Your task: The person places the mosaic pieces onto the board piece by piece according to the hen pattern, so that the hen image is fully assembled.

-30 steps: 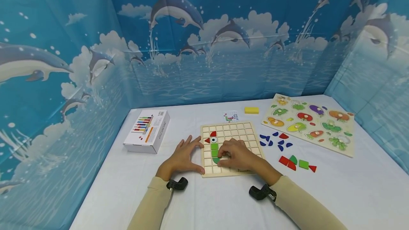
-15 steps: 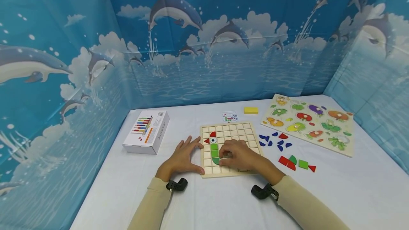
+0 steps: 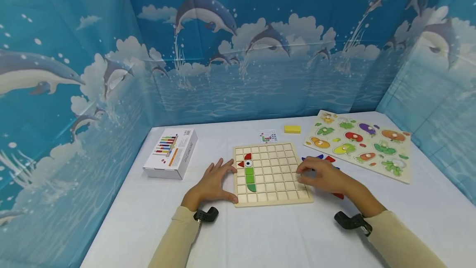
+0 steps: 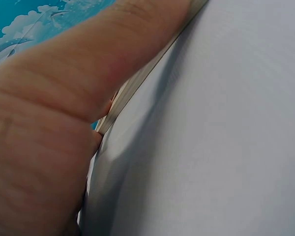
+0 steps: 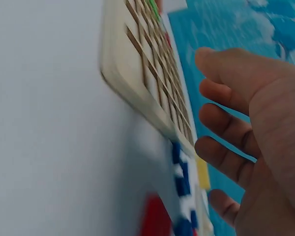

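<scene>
A wooden grid board (image 3: 275,173) lies on the white table. Down its left side run a red quarter-round piece (image 3: 248,156), a small red triangle (image 3: 241,163), an eye tile (image 3: 248,163), two green squares (image 3: 249,175) and a green quarter-round piece (image 3: 251,187). My left hand (image 3: 212,183) has its fingers spread, thumb and fingertips at the board's left edge. Over the board's right edge is my right hand (image 3: 323,175), fingers loosely bent and nothing between them in the right wrist view. It hides most of the loose pieces beneath it.
Blue pieces (image 3: 319,156) and red pieces (image 3: 338,195) show around the right hand. Behind the board are a picture card (image 3: 268,136) and a yellow block (image 3: 292,129). A vegetable puzzle board (image 3: 358,144) lies at the back right, a white box (image 3: 171,153) at the left.
My right hand has left the green pieces and moved right, across the board to its right edge, over the loose pieces. My left hand has stayed in place.
</scene>
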Available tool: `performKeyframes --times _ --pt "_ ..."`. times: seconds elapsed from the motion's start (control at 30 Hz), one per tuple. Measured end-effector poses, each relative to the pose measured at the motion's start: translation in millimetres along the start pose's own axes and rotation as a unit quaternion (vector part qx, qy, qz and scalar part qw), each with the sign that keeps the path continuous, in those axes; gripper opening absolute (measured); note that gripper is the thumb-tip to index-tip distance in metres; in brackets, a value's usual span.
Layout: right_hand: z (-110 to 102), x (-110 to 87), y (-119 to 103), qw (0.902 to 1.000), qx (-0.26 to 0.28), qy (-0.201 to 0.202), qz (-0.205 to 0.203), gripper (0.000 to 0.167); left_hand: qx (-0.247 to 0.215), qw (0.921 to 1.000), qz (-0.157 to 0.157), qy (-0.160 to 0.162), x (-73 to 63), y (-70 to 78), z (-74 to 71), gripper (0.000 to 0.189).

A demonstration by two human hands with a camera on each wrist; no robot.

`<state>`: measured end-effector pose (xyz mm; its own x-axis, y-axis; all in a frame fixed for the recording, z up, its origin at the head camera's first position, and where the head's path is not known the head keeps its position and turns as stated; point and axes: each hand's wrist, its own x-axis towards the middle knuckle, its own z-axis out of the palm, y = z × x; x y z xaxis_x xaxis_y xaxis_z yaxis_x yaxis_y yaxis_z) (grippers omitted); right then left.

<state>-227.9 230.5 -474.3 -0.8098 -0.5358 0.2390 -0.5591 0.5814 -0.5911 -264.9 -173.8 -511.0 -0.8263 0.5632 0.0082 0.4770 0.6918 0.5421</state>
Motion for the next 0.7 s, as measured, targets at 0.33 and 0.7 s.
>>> performKeyframes --times 0.33,0.7 --pt "-49 -55.1 22 0.9914 -0.028 -0.005 0.128 0.045 0.002 1.0 0.002 0.0 1.0 -0.4 -0.5 0.09" --pt "-56 -111.2 55 0.9912 -0.072 0.012 0.111 0.046 0.005 1.0 0.003 0.001 2.2 -2.5 1.5 0.09"
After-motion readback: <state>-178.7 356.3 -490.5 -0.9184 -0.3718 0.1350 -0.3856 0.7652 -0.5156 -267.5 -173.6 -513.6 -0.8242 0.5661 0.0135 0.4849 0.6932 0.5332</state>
